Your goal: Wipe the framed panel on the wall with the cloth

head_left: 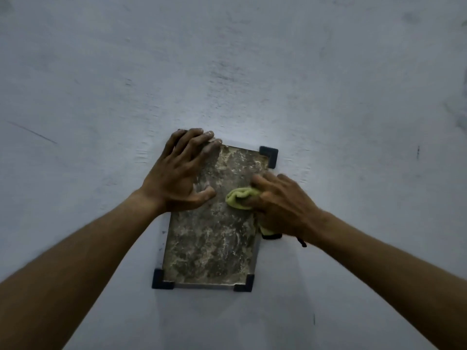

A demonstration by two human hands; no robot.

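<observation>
on the pale wall, the left hand lies flat with fingers spread over the framed panel's upper left corner, likely to steady it. right of it, the right hand has fingers clamped on the bunched green cloth, pressing it against the grimy surface mid-wipe.

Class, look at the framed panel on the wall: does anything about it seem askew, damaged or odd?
Yes. The panel hangs tilted, not square. Its face is mottled with pale blotches. The left hand covers its top-left corner; the right hand presses the cloth on it.
</observation>
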